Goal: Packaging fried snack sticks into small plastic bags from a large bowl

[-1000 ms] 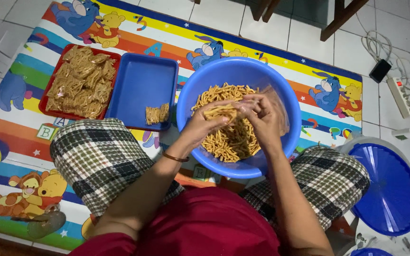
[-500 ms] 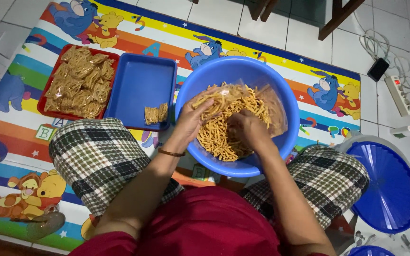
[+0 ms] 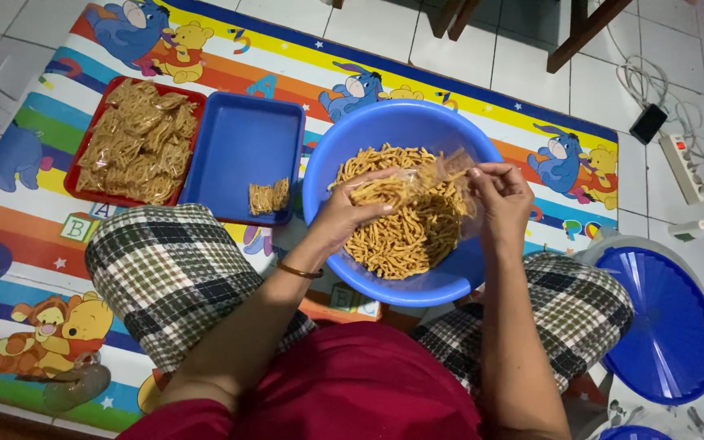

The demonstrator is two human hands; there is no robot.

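A big blue plastic basin [image 3: 344,147] sits between my knees, heaped with orange-yellow snack sticks [image 3: 405,236]. My left hand [image 3: 344,213] is cupped around a handful of those sticks over the basin. My right hand [image 3: 500,200] pinches the edge of a small clear plastic bag [image 3: 442,173], which is held open above the pile next to the handful. To the left lies a blue tray [image 3: 242,147] with one filled packet [image 3: 269,196] in its near corner. A red tray [image 3: 83,151] beside it holds several filled packets.
I sit cross-legged in checked trousers on a colourful cartoon play mat [image 3: 34,236] over white tiles. A blue round lid [image 3: 653,326] on a container stands at my right knee. A power strip [image 3: 686,167], an adapter and cables lie at the right; chair legs [image 3: 580,33] stand behind.
My hands dipped into the snack sticks, then rose again. Now my left hand has a handful lifted beside the clear bag, which my right hand holds further right.
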